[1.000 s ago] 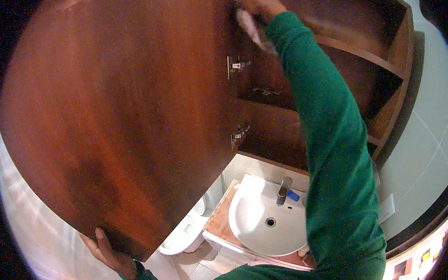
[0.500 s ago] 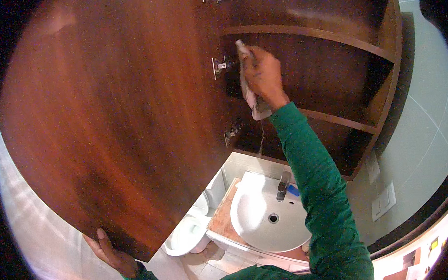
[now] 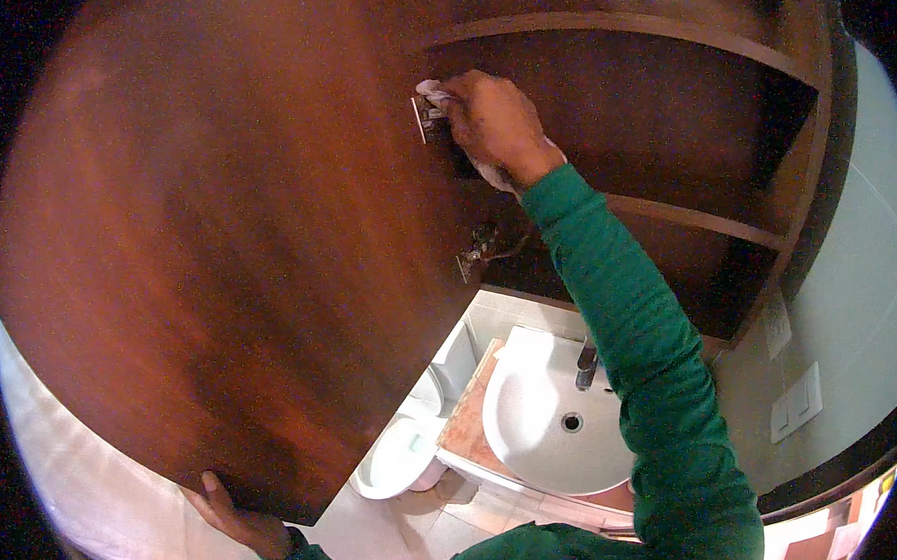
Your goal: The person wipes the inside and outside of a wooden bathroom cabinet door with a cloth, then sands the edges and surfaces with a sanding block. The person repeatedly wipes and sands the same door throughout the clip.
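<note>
My right hand is closed on a crumpled white cloth and presses it against the middle metal hinge of the cabinet door. Part of the cloth is hidden behind my fingers and palm. Down at the lower left, my left hand grips the bottom edge of the brown wooden cabinet door, thumb on the near face and the other fingers mostly out of sight. The door stands swung out to the left of the wall cabinet. A lower hinge shows below my right hand.
Brown shelves span the cabinet interior. Below stands a white washbasin with a metal faucet, partly behind my right sleeve. A toilet sits left of the basin. White switches are on the right wall.
My right hand has moved left with the cloth, from the shelf area onto the middle hinge. My left hand keeps its hold on the door edge. The view has shifted slightly.
</note>
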Tool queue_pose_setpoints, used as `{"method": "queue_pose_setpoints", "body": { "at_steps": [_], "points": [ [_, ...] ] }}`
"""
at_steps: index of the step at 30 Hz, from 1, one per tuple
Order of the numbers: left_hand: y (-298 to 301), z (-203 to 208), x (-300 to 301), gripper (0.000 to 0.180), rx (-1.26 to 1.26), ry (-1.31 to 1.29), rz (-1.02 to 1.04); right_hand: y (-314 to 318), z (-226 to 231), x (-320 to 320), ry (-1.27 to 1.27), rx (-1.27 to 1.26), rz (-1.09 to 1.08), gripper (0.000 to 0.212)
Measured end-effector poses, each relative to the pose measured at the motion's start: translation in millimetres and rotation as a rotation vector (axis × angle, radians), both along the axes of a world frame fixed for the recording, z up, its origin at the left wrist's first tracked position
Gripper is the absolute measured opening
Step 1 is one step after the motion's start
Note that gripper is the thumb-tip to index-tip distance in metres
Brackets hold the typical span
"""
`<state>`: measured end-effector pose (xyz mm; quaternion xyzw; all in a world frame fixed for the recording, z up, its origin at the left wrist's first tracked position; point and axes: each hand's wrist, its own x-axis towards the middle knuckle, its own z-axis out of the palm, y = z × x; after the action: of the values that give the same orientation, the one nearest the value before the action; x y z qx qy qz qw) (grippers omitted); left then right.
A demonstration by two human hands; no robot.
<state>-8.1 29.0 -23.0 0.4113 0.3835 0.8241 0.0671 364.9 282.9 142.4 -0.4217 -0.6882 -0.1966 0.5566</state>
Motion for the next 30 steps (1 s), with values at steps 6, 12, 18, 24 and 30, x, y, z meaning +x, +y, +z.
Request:
{"method": "queue_pose_setpoints", "body": {
  "at_steps": [6, 12, 18, 24, 30],
  "points": [
    [-8, 4, 6, 0.083, -0.035, 0.018, 0.006, 37, 15, -18, 0.172, 0.332, -0.074, 0.027],
    [1, -5, 17, 0.083, -0.016, -0.024, -0.031, 26, 7, 4, 0.018, -0.074, -0.069, 0.026],
    [-12, -8, 15, 0.084, -0.018, -0.034, 0.018, 3, 81, -14, 0.433, 0.311, 0.343, 0.032],
    [-8, -16, 13, 0.085, 0.005, -0.002, 0.028, 37, 99, -34, 0.332, 0.195, 0.043, 0.031],
    [-22, -28, -12, 0.085, -0.001, -0.056, -0.037, 8, 48, -55, 0.376, 0.179, 0.143, 0.03]
  ]
}}
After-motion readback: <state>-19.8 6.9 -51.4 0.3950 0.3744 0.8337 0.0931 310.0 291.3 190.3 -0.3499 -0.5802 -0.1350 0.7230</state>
